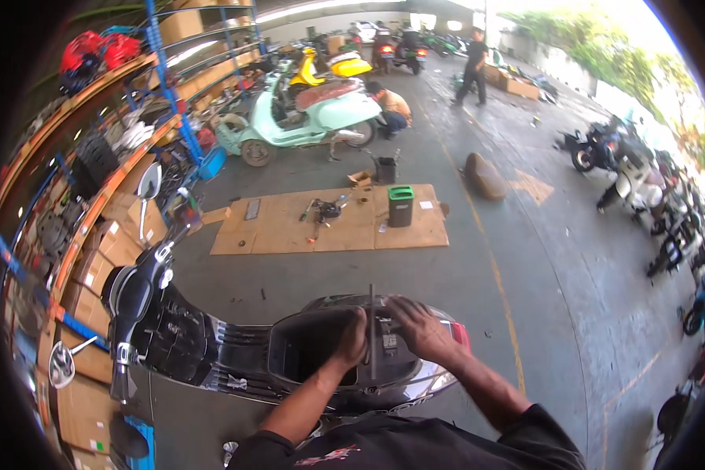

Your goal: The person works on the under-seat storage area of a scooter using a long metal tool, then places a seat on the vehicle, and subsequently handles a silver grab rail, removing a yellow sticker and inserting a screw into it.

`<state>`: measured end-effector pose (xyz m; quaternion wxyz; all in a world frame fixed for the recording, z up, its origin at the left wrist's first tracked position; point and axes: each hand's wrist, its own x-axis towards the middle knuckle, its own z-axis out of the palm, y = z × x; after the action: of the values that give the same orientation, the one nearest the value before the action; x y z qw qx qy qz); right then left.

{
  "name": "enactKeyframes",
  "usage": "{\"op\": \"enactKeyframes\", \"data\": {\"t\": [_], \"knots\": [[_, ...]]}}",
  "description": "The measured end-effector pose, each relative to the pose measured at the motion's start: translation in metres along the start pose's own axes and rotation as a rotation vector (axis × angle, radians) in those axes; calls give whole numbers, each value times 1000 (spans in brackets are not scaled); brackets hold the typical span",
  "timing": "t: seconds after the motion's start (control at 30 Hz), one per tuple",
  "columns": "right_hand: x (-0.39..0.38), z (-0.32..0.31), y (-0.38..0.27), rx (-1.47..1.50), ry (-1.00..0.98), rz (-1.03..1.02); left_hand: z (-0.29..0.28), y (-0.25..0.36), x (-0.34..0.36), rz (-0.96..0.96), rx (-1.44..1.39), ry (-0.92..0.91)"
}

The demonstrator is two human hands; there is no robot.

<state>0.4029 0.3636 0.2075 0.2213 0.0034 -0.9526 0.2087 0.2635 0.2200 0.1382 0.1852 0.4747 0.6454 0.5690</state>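
Observation:
A black scooter (pixel 211 345) stands in front of me, its handlebars to the left and its tail to the right. Its seat area is uncovered, showing a deep dark storage bin (pixel 301 348). A thin, straight grey strip (pixel 373 345) stretches across the rear of the body; I cannot tell what part it is. My left hand (pixel 355 338) is just left of the strip, seen edge-on with fingers extended. To the strip's right, my right hand (pixel 417 327) is over the tail with fingers stretched out. Neither hand visibly holds anything; whether they touch the scooter is unclear.
Flattened cardboard (pixel 290 231) beyond the scooter bears loose parts and a black-and-green container (pixel 400 207). A mint-green scooter (pixel 305 117) stands farther back, beside a crouching person (pixel 395 108). Shelving (pixel 94 204) lines the left; parked scooters (pixel 634 176) line the right. Another person (pixel 473 66) walks behind.

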Motion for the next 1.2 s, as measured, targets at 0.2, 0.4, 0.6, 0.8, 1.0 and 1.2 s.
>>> {"op": "enactKeyframes", "data": {"t": [0.2, 0.4, 0.6, 0.8, 1.0, 1.2], "knots": [[45, -31, 3, -184, -309, -555, 28, -17, -23, -74, -343, -86], [71, -25, -36, -196, -657, -262, 25, -25, -47, 272, 242, 215], [84, -6, -64, -253, -772, 210, 5, -7, -39, 106, 101, 161], [112, -23, -42, -473, -537, -739, -21, 2, -30, 86, -58, -54], [100, -4, -75, -617, -721, -168, -23, -18, -34, -5, 88, -55], [101, -17, -72, -655, -698, -283, -27, -9, -27, -52, 58, -195]]}}
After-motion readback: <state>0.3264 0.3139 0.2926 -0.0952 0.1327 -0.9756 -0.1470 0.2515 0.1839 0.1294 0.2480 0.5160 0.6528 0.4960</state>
